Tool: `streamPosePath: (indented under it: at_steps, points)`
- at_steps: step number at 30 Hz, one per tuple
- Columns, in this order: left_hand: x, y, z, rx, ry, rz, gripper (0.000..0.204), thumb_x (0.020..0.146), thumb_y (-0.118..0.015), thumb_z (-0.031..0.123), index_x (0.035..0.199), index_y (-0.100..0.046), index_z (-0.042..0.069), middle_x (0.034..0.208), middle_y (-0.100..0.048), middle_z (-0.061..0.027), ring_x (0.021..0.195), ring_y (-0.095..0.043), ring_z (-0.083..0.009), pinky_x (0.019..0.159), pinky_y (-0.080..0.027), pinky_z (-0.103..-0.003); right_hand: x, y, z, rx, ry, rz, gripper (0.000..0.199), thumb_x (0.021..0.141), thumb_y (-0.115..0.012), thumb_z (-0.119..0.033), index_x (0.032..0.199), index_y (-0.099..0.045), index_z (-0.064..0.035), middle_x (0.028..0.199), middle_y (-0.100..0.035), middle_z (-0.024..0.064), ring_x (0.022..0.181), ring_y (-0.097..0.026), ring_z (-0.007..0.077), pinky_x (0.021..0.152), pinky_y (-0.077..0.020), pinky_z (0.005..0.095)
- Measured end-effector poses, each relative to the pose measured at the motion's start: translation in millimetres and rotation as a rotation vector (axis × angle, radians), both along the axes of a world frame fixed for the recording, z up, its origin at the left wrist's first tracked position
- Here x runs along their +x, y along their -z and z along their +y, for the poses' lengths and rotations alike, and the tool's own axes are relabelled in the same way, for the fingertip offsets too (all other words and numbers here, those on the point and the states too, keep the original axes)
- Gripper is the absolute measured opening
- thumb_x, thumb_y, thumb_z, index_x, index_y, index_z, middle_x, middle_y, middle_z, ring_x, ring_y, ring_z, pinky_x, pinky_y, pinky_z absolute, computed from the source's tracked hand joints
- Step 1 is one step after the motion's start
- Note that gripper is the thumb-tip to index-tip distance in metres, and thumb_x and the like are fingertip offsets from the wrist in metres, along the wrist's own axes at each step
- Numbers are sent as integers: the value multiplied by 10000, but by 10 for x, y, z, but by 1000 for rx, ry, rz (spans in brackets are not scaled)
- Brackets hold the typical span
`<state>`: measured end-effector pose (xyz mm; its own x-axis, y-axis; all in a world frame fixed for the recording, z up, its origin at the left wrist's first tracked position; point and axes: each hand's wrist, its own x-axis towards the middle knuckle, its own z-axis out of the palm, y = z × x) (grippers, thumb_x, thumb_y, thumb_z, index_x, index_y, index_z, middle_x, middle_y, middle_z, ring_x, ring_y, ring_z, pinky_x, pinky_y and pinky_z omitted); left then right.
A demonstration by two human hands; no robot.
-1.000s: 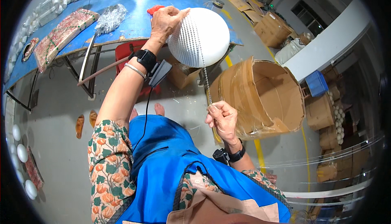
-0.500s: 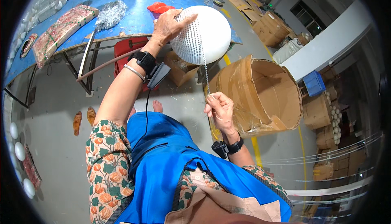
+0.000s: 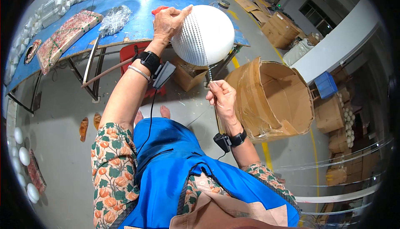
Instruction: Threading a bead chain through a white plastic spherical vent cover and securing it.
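Observation:
A large white ball (image 3: 218, 33) is held up beside the table's near edge. Rows of silvery bead strand (image 3: 189, 41) lie side by side over its left part; the right part is bare white. My left hand (image 3: 168, 24) grips the ball at its upper left, thumb and finger pointing along the beaded edge, other fingertips partly hidden. Below the ball, my right hand (image 3: 222, 98) pinches the bead strand (image 3: 210, 73), which runs taut and short down from the ball's underside. What hangs below that pinch is hard to make out.
The blue table (image 3: 143, 4) bears a red item (image 3: 159, 10), silver tinsel (image 3: 116, 20) and a wrapped flat package (image 3: 68, 37). A large open cardboard box (image 3: 246, 100) stands close to my right arm. Under the table are a smaller carton (image 3: 185, 77) and a red stool (image 3: 129, 53).
My right hand has risen toward the ball, and the strand between them is shorter. My left thumb and finger have shifted up and left to the ball's upper edge.

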<state>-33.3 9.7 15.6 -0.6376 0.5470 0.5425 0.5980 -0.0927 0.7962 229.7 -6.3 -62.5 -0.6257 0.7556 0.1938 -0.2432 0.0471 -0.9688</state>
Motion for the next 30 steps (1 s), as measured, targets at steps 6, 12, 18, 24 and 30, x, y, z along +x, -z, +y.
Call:
streamPosePath:
  at_steps: [6,12,18,24,30]
  points:
    - [-238,434,151,211,-20,424,624,751,-473,620,942,-623,45,882,-625,-163,791,-596,-315,750,-448,-389,-45,-104,6,4,-1,30,211,855,-568,-232,815,-563,-25,565,-564,32,445,-450,42,423,-347,158]
    - [-273,207,120,-60,115,374,527,747,-569,523,944,-594,35,914,-605,-158,862,-574,-305,765,-435,-371,2,-256,-43,4,-2,47,208,855,-569,-222,825,-562,-15,572,-566,38,453,-454,45,426,-351,163]
    - [-57,-14,-14,94,-14,-23,533,760,-609,464,993,-589,-15,910,-625,-144,818,-587,-184,710,-462,-264,250,-232,-173,73,45,-51,213,857,-566,-209,833,-562,3,581,-572,43,462,-461,50,434,-355,167]
    - [-52,-84,-85,-39,39,-59,525,768,-566,510,787,-632,-10,744,-635,-156,767,-615,-229,733,-458,-316,355,-29,-201,-9,20,17,202,864,-557,-201,846,-559,0,582,-569,42,460,-458,48,434,-351,161]
    - [-180,246,62,160,1,791,515,795,-494,540,1004,-584,78,759,-583,-122,717,-560,-302,652,-441,-392,341,-101,-245,-34,-10,-11,197,861,-560,-197,840,-559,-1,576,-570,46,450,-457,50,425,-350,163]
